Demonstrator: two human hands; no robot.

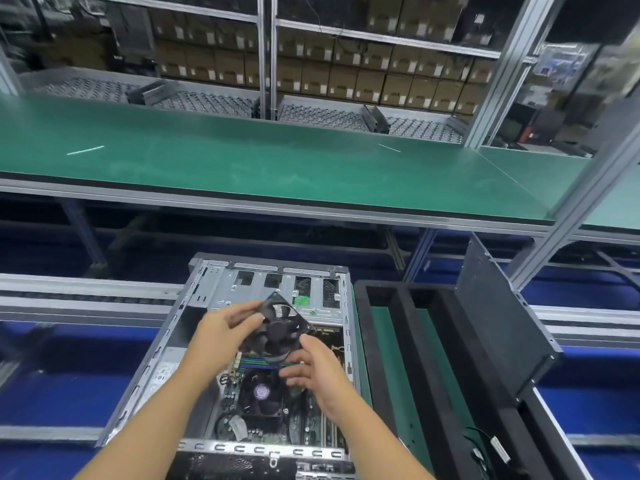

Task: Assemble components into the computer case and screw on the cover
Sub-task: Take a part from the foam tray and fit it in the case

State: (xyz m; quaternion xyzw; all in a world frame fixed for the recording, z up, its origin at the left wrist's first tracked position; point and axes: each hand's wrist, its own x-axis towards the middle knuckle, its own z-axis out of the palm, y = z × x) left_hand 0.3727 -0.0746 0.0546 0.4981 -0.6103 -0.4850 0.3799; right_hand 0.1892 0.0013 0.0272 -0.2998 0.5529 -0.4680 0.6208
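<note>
Now the small black fan [277, 332] is in the air over the open computer case [194, 306], tilted, near the middle of the view and held by both hands. The left hand [221, 329] has its grip clamped on the fan's nine o'clock edge. The right hand [311, 370] has its grip clamped on the five o'clock corner, thumb on the frame. As far as I can see, the fan touches no part of the case.

To seat it well, I'd keep the fingers on the frame only, off the blades, and square its face to the mounting spot before lowering. I can't make out its lead, but it mustn't get trapped beneath. Mind the memory sticks [263, 362] and the cooler [259, 393], both just underneath toward six o'clock.

The cover [498, 323] leans at three o'clock behind a black foam tray [388, 285]. The green bench [277, 161] lies at twelve o'clock.
</note>
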